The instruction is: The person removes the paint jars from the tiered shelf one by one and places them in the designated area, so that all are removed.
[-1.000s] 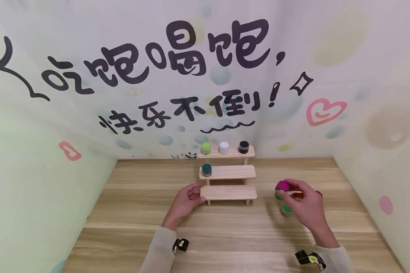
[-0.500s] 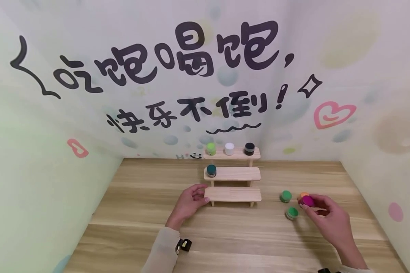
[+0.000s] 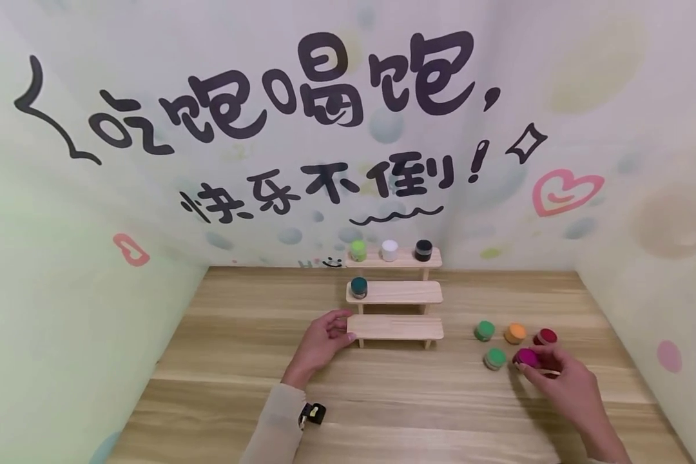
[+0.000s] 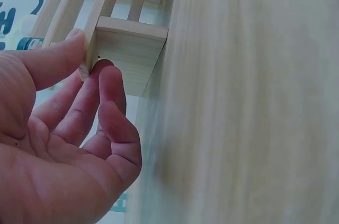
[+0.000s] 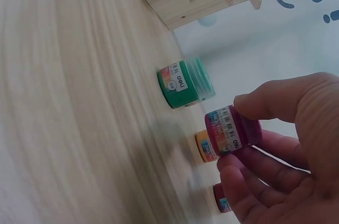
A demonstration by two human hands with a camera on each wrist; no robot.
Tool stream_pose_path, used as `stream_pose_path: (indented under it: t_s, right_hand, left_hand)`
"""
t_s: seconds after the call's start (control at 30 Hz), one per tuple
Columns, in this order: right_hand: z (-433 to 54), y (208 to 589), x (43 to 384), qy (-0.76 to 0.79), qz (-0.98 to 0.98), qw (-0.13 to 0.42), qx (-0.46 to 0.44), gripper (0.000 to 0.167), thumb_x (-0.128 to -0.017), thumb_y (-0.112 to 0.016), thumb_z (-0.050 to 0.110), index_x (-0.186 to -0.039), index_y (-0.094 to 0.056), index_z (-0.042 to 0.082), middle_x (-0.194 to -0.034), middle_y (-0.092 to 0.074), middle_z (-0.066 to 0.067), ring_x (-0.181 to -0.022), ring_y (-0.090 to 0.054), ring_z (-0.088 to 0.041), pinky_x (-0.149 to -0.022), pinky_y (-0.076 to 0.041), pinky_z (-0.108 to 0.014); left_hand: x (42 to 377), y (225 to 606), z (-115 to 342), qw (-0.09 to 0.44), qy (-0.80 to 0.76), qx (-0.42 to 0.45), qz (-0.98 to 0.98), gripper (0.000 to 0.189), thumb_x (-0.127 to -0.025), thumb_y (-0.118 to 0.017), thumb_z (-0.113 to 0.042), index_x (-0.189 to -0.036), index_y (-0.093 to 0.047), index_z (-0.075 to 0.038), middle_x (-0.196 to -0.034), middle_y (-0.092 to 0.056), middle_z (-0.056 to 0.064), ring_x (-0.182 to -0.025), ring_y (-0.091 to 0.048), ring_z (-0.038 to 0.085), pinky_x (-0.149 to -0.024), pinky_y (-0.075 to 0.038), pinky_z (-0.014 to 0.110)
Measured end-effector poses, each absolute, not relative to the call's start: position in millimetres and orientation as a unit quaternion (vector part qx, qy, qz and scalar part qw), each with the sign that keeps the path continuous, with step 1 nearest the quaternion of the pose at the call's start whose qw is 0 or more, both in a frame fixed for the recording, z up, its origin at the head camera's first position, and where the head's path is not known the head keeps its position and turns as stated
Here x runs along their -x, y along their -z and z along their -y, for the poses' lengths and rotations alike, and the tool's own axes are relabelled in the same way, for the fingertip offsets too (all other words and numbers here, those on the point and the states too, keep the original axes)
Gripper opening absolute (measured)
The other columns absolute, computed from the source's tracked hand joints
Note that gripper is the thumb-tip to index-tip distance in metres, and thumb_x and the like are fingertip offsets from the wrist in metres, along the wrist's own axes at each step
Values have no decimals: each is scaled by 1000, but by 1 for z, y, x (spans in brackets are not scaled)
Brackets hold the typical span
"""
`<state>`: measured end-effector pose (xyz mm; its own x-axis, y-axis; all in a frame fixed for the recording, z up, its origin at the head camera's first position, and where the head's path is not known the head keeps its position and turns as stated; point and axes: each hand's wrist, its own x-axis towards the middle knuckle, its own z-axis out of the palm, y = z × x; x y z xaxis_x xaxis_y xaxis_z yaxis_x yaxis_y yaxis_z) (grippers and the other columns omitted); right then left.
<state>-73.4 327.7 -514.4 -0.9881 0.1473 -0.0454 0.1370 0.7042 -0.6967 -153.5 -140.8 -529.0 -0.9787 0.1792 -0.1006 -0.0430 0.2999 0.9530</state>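
Note:
My left hand [image 3: 319,345] pinches the left end of the lowest board of a three-step wooden display shelf [image 3: 394,327]. In the left wrist view the thumb lies on the board's top and fingertips touch its underside. My right hand [image 3: 571,386] holds a magenta paint jar [image 5: 228,131] between thumb and fingers. In the right wrist view this jar appears slightly above the tabletop. Beside it stand two green jars [image 3: 495,359], an orange jar [image 3: 515,333] and a dark red jar [image 3: 546,338].
A light green jar [image 3: 357,251], a white jar [image 3: 389,251] and a black jar [image 3: 423,251] stand on the top step. At the middle step's left end sits a dark teal jar [image 3: 358,287]. Printed cloth walls [image 3: 267,245] surround the wooden tabletop [image 3: 383,399].
My right hand has carried the magenta jar right and toward me, from over the green jars to beside the nearer one. The left hand keeps its hold. The head view has shifted slightly.

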Motion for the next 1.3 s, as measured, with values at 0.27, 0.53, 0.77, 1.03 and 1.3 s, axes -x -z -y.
stream_pose_path:
  t_s: [0.27, 0.53, 0.77, 1.03, 1.3]
  right_hand:
    - [-337, 523, 69, -362, 927, -5, 97, 64, -93, -81, 48, -136, -63, 4, -123, -73, -20, -89, -57, 13, -70, -52, -15]
    - [-335, 533, 75, -366, 925, -11, 103, 64, -94, -81, 44, -138, -61, 2, -122, -72, -21, -90, -59, 8, -72, -51, -11]
    - [-335, 531, 74, -356, 927, -12, 120, 72, -94, -81, 45, -142, -56, -2, -126, -69, -25, -103, -70, -26, -70, -50, -10]
    - [-326, 505, 68, -393, 905, 53, 153, 74, -90, -82, 52, -140, -60, 2, -131, -69, -22, -90, -54, 16, -71, -49, -5]
    - [-293, 490, 82, -421, 889, 154, 94, 48, -90, -87, 32, -127, -71, 5, -109, -73, 10, -91, -60, 13, -75, -51, -5]
  left_hand:
    - [156, 534, 140, 99, -592, -39, -799, 46, -96, -78, -8, -139, -66, -11, -116, -73, 13, -94, -69, 16, -78, -57, 27]
    - [153, 530, 145, 92, -596, -34, -797, 46, -95, -79, -9, -139, -66, -9, -114, -74, 14, -92, -68, 16, -76, -56, 27]
    - [154, 530, 143, 94, -601, -41, -793, 47, -94, -79, -7, -139, -66, -8, -115, -73, 14, -93, -68, 16, -77, -56, 27]
    - [156, 530, 142, 99, -594, -39, -798, 46, -95, -79, -8, -139, -65, -8, -116, -73, 14, -94, -68, 18, -78, -56, 28]
    - [155, 529, 143, 99, -597, -36, -795, 45, -95, -78, -8, -139, -66, -9, -116, -73, 14, -95, -68, 17, -78, -56, 27]
